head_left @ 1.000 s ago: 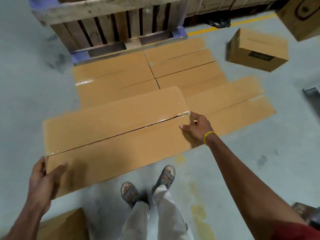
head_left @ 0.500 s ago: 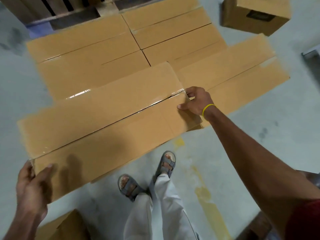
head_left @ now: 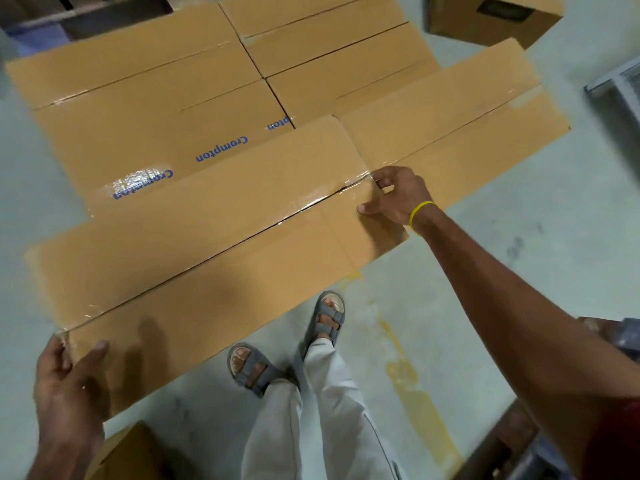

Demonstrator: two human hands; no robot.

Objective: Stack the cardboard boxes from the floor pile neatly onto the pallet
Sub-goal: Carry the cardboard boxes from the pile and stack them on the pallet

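Long cardboard box (head_left: 214,258), held level above the floor (head_left: 519,271). The left hand (head_left: 69,386) grasps its near-left end and the right hand (head_left: 398,195) clasps its far-right end. Over the last second its far edge has come to overlap the laid boxes (head_left: 138,98), so placement appears imminent. No pallet shows beneath them.

Warehouse or storage bay: bare grey concrete floor (head_left: 519,271) with worn yellow painted line (head_left: 412,386), rows of long brown taped cardboard cartons (head_left: 145,109) with blue brand lettering, separate brown carton (head_left: 485,26) top right, wooden pallet slats (head_left: 97,13) top left.
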